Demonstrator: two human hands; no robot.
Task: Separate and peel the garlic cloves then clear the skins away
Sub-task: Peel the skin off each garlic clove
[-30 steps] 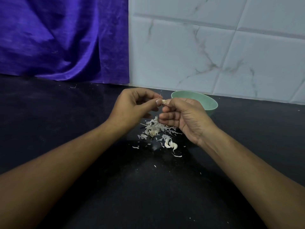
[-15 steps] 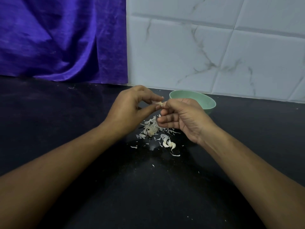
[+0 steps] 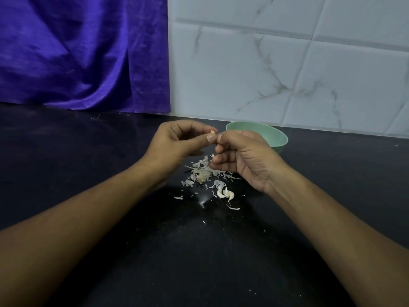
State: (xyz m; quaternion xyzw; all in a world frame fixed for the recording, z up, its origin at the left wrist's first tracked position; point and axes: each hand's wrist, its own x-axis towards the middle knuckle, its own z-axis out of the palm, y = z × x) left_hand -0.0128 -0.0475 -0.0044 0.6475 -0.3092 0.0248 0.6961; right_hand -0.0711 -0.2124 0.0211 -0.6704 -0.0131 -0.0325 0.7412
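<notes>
A small pale garlic clove (image 3: pixel 213 132) is held above the black counter between both hands. My left hand (image 3: pixel 177 144) pinches it with thumb and forefinger, and my right hand (image 3: pixel 242 156) grips it from the right with curled fingers. Most of the clove is hidden by the fingertips. Beneath the hands lies a pile of dry garlic skins (image 3: pixel 202 171). Two pale garlic cloves (image 3: pixel 226 193) lie at the pile's near edge, with loose flakes around them.
A light green bowl (image 3: pixel 275 135) stands on the black counter (image 3: pixel 110 151) just behind my right hand, its inside hidden. A purple cloth (image 3: pixel 84 54) hangs at the back left and white marble tiles (image 3: pixel 287 63) line the wall.
Both hands stay together on the clove; my left thumb and forefinger have shifted slightly along it. The skins pile and bowl have not moved.
</notes>
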